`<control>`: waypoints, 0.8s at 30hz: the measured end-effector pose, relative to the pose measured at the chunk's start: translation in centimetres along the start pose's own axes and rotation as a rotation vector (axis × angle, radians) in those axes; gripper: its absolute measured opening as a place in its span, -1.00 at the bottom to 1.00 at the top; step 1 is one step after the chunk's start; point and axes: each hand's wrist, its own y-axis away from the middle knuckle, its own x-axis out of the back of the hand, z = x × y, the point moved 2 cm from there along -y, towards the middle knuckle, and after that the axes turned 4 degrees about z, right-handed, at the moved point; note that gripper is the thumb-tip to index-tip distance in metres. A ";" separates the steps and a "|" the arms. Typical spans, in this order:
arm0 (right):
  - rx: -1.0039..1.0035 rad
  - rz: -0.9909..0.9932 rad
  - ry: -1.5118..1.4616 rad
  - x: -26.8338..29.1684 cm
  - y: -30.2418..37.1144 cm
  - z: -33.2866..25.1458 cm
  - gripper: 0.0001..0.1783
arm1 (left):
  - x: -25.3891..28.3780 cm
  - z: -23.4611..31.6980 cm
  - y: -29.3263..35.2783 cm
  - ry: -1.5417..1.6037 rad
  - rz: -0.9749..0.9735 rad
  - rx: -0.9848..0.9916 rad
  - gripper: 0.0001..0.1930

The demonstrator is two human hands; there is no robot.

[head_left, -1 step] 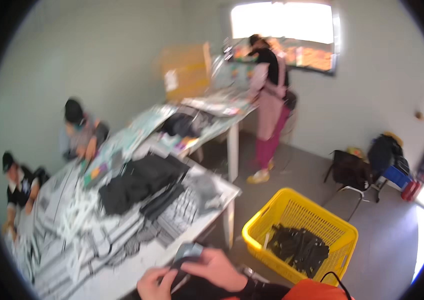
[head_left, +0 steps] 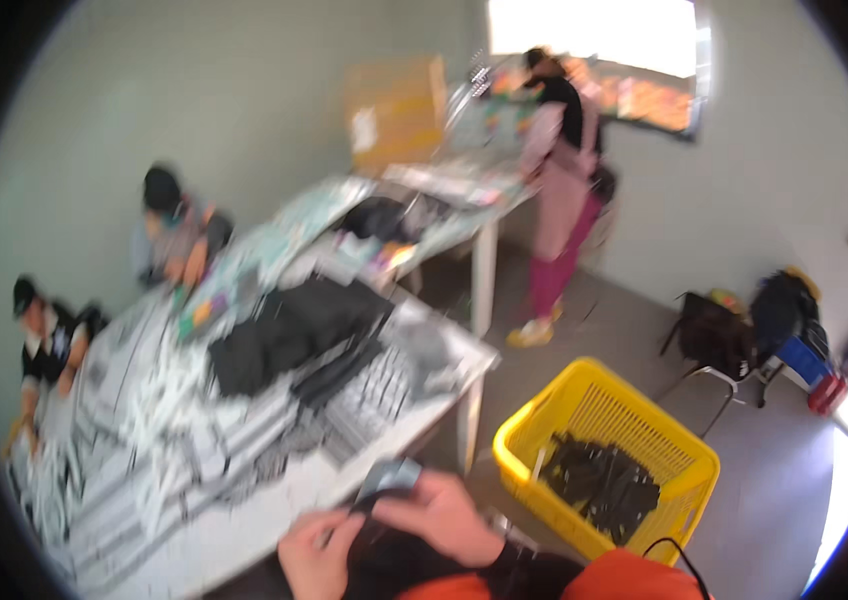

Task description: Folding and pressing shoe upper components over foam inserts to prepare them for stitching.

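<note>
Close to my body, at the near edge of the table, both hands hold a small dark, cloth-like piece (head_left: 376, 497) with a grey-blue end; blur hides its exact kind. My left hand (head_left: 319, 555) pinches its lower left side, thumb and fingers together. Wrapped round the right side is my right hand (head_left: 447, 518), its thumb pressed on the dark part. A yellow plastic basket (head_left: 699, 455) stands to the right of my hands, with a heap of small black pieces (head_left: 606, 488) in it.
The white table (head_left: 244, 545) carries black folded cloth (head_left: 299, 330), white strips (head_left: 159, 430) and patterned grey-and-white pieces. Two co-workers sit along its left side; another person (head_left: 559, 180) stands at the far table. A cardboard box (head_left: 399, 115) is behind. Chairs with bags (head_left: 714, 335) stand right.
The whole view has shifted a little, so the table, basket and people sit slightly farther right. Both hands keep hold of the same dark piece.
</note>
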 end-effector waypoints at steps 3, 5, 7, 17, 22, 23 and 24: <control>-0.119 0.165 0.057 0.8 0.2 -1.5 -0.69 | -1.3 1.2 -1.0 0.069 -0.019 -0.036 -0.82; 0.018 0.166 -0.007 1.6 0.2 -0.9 -0.67 | -1.7 1.9 -1.4 0.116 -0.034 -0.065 -0.88; 0.045 0.144 -0.018 2.5 -0.2 0.5 -0.66 | -1.7 0.9 -1.4 0.118 -0.013 -0.011 -0.87; 0.041 0.194 -0.016 1.9 0.2 1.4 -0.63 | -1.4 -1.1 -0.8 0.113 0.000 -0.068 -0.85; 0.017 0.206 -0.127 2.4 0.5 1.9 -0.71 | -1.4 -1.2 -0.7 0.144 0.016 -0.067 -0.86; 0.017 0.206 -0.125 2.3 0.5 1.9 -0.71 | -1.5 -1.3 -0.6 0.166 0.011 -0.046 -0.86; 0.021 0.208 -0.150 2.0 0.4 1.8 -0.73 | -1.5 -1.3 -0.6 0.188 0.005 -0.024 -0.86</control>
